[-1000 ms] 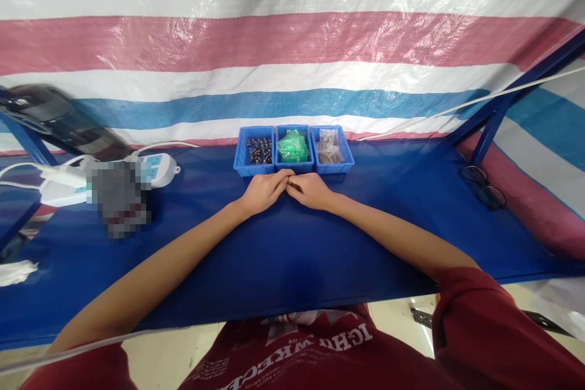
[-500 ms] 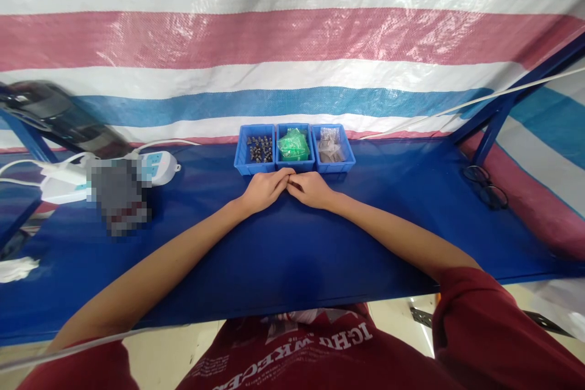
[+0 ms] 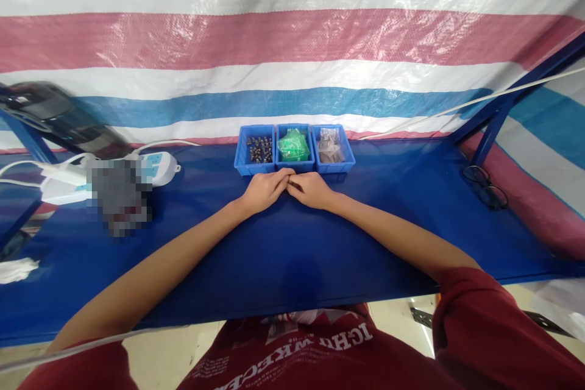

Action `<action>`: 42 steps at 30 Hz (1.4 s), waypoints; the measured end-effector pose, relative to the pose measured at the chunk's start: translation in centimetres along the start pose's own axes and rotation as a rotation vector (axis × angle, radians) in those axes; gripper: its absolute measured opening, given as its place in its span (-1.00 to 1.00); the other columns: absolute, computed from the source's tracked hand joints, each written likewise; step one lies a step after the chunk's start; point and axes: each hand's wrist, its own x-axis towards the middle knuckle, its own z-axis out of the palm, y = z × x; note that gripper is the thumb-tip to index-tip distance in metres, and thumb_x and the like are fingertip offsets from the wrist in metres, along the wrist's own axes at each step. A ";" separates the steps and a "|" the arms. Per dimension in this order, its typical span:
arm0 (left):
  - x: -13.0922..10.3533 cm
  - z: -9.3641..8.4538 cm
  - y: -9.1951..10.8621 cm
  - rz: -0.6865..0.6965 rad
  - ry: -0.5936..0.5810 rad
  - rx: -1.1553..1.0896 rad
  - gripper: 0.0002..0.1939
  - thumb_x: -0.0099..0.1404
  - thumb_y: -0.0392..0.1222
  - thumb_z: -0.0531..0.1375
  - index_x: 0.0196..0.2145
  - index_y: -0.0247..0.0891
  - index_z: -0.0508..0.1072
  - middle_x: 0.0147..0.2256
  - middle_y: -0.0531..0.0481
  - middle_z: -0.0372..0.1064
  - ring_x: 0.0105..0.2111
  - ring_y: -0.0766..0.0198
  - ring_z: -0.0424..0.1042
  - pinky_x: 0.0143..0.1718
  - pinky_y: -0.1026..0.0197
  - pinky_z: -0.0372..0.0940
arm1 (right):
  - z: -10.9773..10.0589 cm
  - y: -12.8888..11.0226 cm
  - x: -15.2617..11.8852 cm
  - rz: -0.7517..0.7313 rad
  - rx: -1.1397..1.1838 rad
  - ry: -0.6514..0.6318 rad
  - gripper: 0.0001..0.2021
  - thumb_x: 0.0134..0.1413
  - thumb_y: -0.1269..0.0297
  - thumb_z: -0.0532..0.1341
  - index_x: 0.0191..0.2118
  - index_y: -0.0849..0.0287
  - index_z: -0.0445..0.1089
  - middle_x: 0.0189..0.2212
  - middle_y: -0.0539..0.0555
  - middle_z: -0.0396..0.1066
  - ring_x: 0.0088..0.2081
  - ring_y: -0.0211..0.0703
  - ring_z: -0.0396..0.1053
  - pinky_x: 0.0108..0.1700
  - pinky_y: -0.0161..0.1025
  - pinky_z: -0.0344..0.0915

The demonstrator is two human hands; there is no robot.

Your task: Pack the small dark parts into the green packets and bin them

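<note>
My left hand [image 3: 265,191] and my right hand [image 3: 312,189] rest on the blue table [image 3: 274,262], their fingertips touching each other just in front of three blue bins. Both hands have their fingers pressed together, and nothing shows in either. The left bin [image 3: 255,169] holds several small metal parts [image 3: 261,150]. In the middle bin [image 3: 296,166] lies a clear bag of green items [image 3: 293,146]. Clear bags of small pale pieces [image 3: 330,147] fill part of the right bin [image 3: 336,167].
At the left are white power strips [image 3: 159,168] with cables, a pixelated dark object [image 3: 119,195], a dark bottle-like object [image 3: 59,116] and white cloth [image 3: 17,270]. Glasses [image 3: 485,186] lie at the right. A striped sheet [image 3: 292,36] hangs behind the table.
</note>
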 end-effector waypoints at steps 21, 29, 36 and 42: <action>0.1 -0.1 0.3 -0.071 0.065 0.003 -0.66 0.44 -0.06 -0.12 -0.12 -0.24 0.37 -0.31 0.02 0.47 -0.38 0.33 0.44 -0.34 0.32 0.24 | 0.0 -0.1 0.0 0.023 0.004 0.051 -0.78 0.24 0.33 0.05 -0.38 0.23 0.36 -0.51 0.04 0.39 -0.48 -0.26 0.28 -0.35 -0.33 0.08; 0.1 -0.3 0.6 -0.093 0.059 -0.010 -0.68 0.44 -0.06 -0.09 -0.07 -0.23 0.35 -0.24 0.02 0.47 -0.34 0.33 0.47 -0.33 0.33 0.25 | 0.2 0.0 0.0 0.021 -0.025 0.053 -0.78 0.24 0.33 0.05 -0.37 0.24 0.37 -0.48 0.05 0.42 -0.48 -0.25 0.30 -0.36 -0.32 0.07; 0.1 -0.5 0.8 -0.110 0.055 -0.008 -0.67 0.43 -0.04 -0.10 -0.06 -0.22 0.35 -0.26 0.03 0.48 -0.34 0.31 0.48 -0.34 0.33 0.26 | 0.2 -0.1 0.0 0.034 -0.036 0.039 -0.79 0.24 0.33 0.06 -0.35 0.25 0.39 -0.47 0.06 0.43 -0.47 -0.24 0.32 -0.35 -0.32 0.08; 0.1 -0.5 0.7 -0.110 0.063 -0.009 -0.67 0.43 -0.04 -0.09 -0.04 -0.22 0.33 -0.26 0.02 0.48 -0.35 0.30 0.48 -0.34 0.32 0.27 | 0.1 -0.2 0.1 0.039 -0.016 0.036 -0.79 0.24 0.34 0.06 -0.36 0.25 0.38 -0.46 0.07 0.43 -0.46 -0.23 0.33 -0.34 -0.32 0.10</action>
